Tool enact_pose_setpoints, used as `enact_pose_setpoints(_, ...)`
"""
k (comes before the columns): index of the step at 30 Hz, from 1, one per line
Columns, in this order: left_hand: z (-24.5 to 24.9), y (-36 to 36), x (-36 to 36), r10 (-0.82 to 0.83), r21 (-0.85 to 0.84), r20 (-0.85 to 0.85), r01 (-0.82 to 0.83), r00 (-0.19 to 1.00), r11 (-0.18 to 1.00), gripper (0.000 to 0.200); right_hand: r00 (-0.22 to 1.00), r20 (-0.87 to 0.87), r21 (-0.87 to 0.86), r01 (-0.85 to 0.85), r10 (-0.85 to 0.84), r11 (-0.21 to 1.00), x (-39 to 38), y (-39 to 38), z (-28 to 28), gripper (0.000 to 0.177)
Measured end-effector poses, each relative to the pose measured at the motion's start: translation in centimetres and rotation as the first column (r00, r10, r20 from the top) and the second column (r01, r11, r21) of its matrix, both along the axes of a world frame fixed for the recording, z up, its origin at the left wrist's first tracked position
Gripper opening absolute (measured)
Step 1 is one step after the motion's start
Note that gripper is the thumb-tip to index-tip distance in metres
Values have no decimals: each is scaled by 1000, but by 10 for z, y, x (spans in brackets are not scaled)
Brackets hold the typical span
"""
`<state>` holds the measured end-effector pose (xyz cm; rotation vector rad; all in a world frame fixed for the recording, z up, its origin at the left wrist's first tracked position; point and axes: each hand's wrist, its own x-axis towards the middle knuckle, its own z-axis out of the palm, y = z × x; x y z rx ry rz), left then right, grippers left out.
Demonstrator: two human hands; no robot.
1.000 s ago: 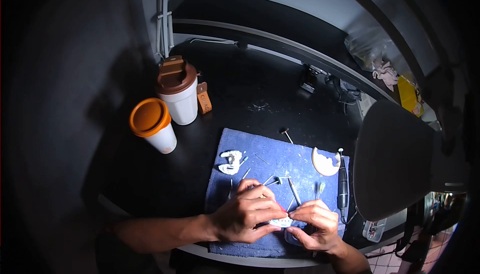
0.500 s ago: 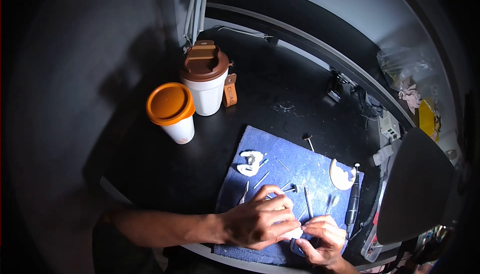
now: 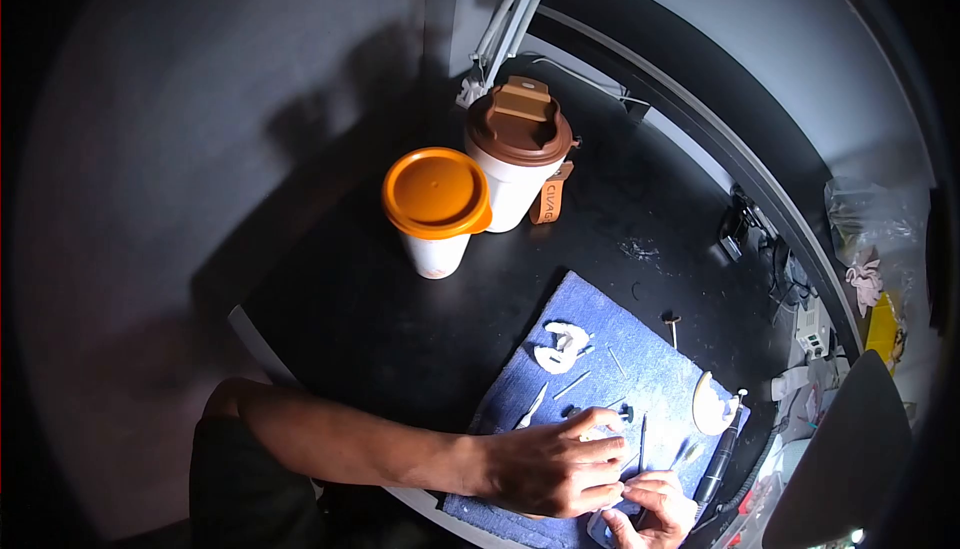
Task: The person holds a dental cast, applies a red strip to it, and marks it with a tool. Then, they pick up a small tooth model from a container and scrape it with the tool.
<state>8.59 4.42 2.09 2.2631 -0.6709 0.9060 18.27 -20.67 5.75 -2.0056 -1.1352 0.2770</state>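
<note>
A small pale piece (image 3: pixel 606 519) sat between the two hands at the near edge of a blue cloth (image 3: pixel 600 349), mostly hidden by the fingers, so its shape could not be made out. The left hand (image 3: pixel 555 469) lay over it with the fingers curled down and closed on it, the bare forearm reaching in from the left. The right hand (image 3: pixel 652 514), low in the view, met it from the other side with its fingertips pinched on the same piece. Just beyond the knuckles a thin metal rod (image 3: pixel 641 442) and a few small bits lay loose on the cloth. Farther up the cloth rested a white plaster cast (image 3: pixel 560 347), and at the cloth's right edge a pale half-disc (image 3: pixel 708 407) lay just beside a black handpiece (image 3: pixel 722 459). The cloth was spread on a black table (image 3: pixel 400 319). Well apart from the hands, at the far side of the table, an orange-lidded cup (image 3: pixel 437 199) stood upright just beside a brown-lidded cup (image 3: pixel 518 149), with a brown tag (image 3: pixel 548 201) hanging at the latter's side.
</note>
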Motion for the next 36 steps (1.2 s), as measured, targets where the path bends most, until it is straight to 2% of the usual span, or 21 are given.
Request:
enact_pose_setpoints(4, -1, -1, 1, -99, -129, -75, 89, 992, 988, 20, 992, 127, -54, 10, -3, 998, -1, -1, 4, 36)
enact_pose_setpoints(7, -4, -1, 2, -117, -154, -91, 102, 989, 983, 23, 982, 189, -60, 12, 0, 998, -2, -3, 4, 38)
enact_pose_setpoints(10, -5, -5, 2, -137, -201, -84, 118, 987, 973, 17, 987, 142, 163, -100, 77, 982, 10, -4, -24, 33)
enact_pose_setpoints(11, -6, -7, 2, -143, -228, -77, 122, 987, 966, 16, 978, 188, 145, -121, 92, 982, 11, -8, -25, 33)
enact_pose_setpoints(19, 21, 5, 0, -110, -63, -131, 102, 985, 993, 20, 958, 260, 141, -159, 118, 977, 5, 5, 0, 33)
enact_pose_setpoints(23, 26, 5, 1, -99, -32, -183, 95, 978, 995, 27, 952, 264, 229, -215, 152, 949, 9, 5, 5, 33)
enact_pose_setpoints(25, 27, 9, 2, -63, 26, -218, 70, 974, 997, 32, 959, 254, 250, -193, 128, 949, 7, 3, 3, 32)
enact_pose_setpoints(28, 29, 9, 3, 2, 21, -210, 3, 978, 1000, 32, 967, 245, 300, -150, 76, 942, 12, 0, 4, 31)
enact_pose_setpoints(31, 33, 11, 8, 77, 59, -168, -68, 983, 996, 31, 950, 296, 362, -19, -95, 932, 21, -4, 3, 24)
enact_pose_setpoints(32, 35, 11, 8, 86, 62, -155, -77, 984, 995, 31, 956, 251, 386, 45, -152, 921, 22, -6, 0, 21)
enact_pose_setpoints(33, 32, 12, 8, 96, 54, -166, -88, 981, 995, 31, 954, 178, 477, 129, -240, 869, 25, 1, 1, 10)
enact_pose_setpoints(36, 33, 11, 8, 103, 68, -149, -94, 983, 993, 32, 874, 395, 389, 118, -282, 913, 43, -12, -14, 5)
